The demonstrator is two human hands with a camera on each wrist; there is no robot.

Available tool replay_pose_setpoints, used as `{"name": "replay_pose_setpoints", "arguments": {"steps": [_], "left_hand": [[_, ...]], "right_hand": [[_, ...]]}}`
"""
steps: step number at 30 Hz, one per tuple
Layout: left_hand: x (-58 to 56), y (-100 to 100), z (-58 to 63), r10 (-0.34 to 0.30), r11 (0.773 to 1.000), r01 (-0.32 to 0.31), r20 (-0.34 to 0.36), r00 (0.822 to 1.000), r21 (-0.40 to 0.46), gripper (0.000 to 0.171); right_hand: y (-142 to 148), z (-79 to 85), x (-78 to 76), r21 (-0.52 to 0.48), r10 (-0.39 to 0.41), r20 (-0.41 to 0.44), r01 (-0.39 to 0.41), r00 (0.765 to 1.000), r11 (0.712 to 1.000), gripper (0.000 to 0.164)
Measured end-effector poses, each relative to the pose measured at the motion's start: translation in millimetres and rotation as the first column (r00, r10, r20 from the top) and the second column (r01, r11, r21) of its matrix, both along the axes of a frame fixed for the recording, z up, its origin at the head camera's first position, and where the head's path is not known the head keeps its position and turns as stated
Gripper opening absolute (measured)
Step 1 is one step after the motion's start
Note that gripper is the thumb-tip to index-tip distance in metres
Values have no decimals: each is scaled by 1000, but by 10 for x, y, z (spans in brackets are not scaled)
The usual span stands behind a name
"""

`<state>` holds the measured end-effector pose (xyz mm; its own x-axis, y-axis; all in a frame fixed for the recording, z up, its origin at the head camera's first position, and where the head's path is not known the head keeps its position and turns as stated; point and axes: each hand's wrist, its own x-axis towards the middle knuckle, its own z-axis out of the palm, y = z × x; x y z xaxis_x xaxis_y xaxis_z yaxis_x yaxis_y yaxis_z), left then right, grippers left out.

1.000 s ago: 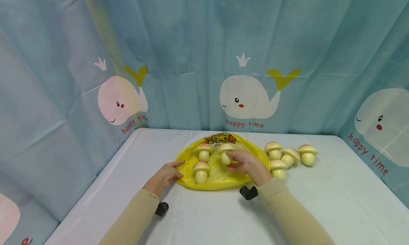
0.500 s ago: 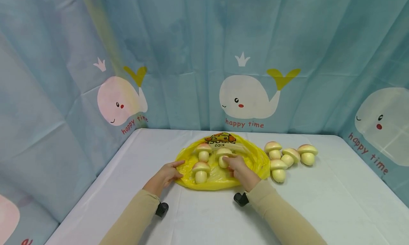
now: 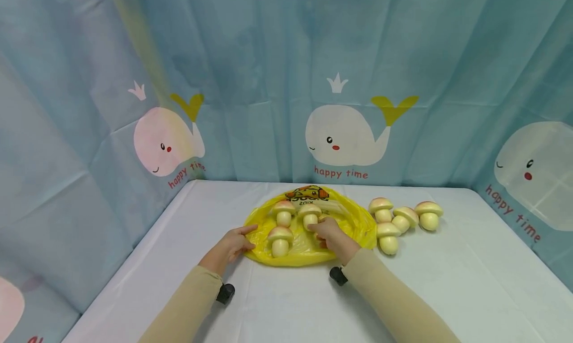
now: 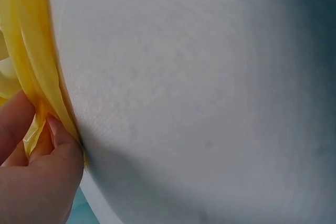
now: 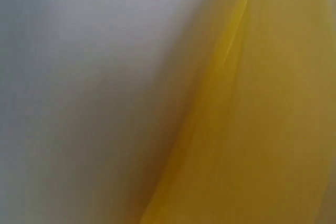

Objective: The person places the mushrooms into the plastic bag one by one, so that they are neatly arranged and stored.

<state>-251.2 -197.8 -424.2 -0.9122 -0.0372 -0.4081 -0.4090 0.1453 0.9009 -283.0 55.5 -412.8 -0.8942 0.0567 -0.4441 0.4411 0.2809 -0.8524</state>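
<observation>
A yellow plastic bag [image 3: 304, 251] lies open on the white table, a printed duck near its far edge. My left hand [image 3: 233, 243] pinches the bag's left rim, as the left wrist view shows close up. Inside the bag stand two toy mushrooms with pinkish caps, a front mushroom [image 3: 280, 241] and a rear mushroom [image 3: 284, 214]. To the right of these, my right hand [image 3: 333, 236] holds a third toy mushroom [image 3: 310, 216] by its stem, inside the bag; the far fingers are partly hidden. Only blurred yellow bag [image 5: 262, 103] and table fill the right wrist view.
Several more toy mushrooms stand or lean right of the bag, among them a nearest one [image 3: 388, 238] against its edge and an outermost one [image 3: 429, 215]. A blue whale-print curtain [image 3: 250, 134] closes off the table's back and sides.
My right hand has moved left and lowered its toy mushroom into the bag, then shifted it slightly further back and left. My left hand stays at the bag's rim.
</observation>
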Motion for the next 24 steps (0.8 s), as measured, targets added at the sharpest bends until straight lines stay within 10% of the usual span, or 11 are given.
{"name": "replay_pose_setpoints", "arguments": {"steps": [24], "left_hand": [[-3, 24, -2, 12, 1000, -12, 1, 1000, -17, 62]], "right_hand": [[-39, -10, -96, 61, 19, -2, -19, 1000, 998, 56]]}}
